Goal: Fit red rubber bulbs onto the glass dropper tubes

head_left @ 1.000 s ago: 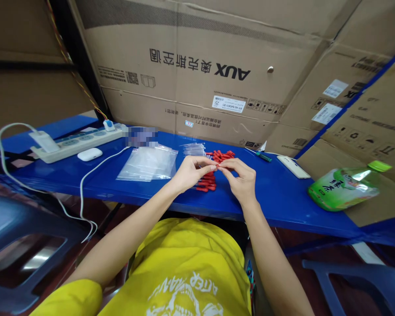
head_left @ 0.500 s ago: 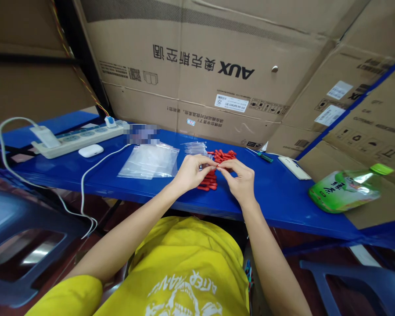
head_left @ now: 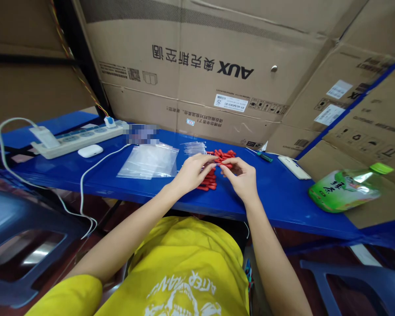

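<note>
A heap of small red parts (head_left: 217,169) lies on the blue table (head_left: 276,197). My left hand (head_left: 192,172) and my right hand (head_left: 242,177) are held together just above it, fingertips almost touching. Both hands are pinched shut; the right hand's fingers seem to pinch a red part, and what the left hand pinches is too small to make out. A stack of small clear bags (head_left: 194,148) lies just behind the red heap, and larger clear zip bags (head_left: 149,160) lie to its left.
A white power strip (head_left: 75,138) with a charger and cable (head_left: 82,184), and a white earbud case (head_left: 90,151) sit at the left. A white phone (head_left: 294,167), a small screwdriver (head_left: 260,155) and a green bottle (head_left: 345,186) lie at the right. Cardboard boxes (head_left: 217,66) wall the back.
My two hands have shifted slightly forward over the red heap and the fingertips have parted a little. The rest is unchanged.
</note>
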`<state>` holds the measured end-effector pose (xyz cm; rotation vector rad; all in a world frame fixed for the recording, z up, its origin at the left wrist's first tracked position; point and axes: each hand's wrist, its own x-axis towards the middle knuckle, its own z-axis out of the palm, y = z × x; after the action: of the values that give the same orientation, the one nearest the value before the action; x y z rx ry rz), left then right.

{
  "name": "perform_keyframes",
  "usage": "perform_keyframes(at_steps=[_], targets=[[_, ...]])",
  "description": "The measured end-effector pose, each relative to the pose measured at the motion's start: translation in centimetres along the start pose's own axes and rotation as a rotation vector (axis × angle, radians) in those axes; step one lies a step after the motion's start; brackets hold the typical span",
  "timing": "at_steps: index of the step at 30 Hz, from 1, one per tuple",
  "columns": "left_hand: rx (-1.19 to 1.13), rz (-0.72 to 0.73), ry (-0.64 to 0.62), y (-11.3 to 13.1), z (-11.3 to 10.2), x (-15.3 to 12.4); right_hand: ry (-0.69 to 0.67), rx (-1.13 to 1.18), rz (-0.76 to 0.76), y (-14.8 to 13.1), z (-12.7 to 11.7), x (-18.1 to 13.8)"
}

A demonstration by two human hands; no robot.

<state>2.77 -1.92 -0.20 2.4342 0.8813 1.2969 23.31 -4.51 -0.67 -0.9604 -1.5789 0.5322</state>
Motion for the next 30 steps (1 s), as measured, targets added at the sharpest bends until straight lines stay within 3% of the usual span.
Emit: perform_keyframes(at_steps=[7,22,30], targets=[[0.08,0.02,-0.103,0.6,-0.5,-0.2,0.019,0.145,0.055,-1.0,-0.2,0.2],[0.01,0.093,-0.134,0.8,-0.7,-0.4,0.021,0.216,0.045,-1.3,0.0,0.0],[0.052,0.054,0.038,0.6,-0.3,-0.5,-0.004,0.203,0.053,-1.5,0.0,0.1]])
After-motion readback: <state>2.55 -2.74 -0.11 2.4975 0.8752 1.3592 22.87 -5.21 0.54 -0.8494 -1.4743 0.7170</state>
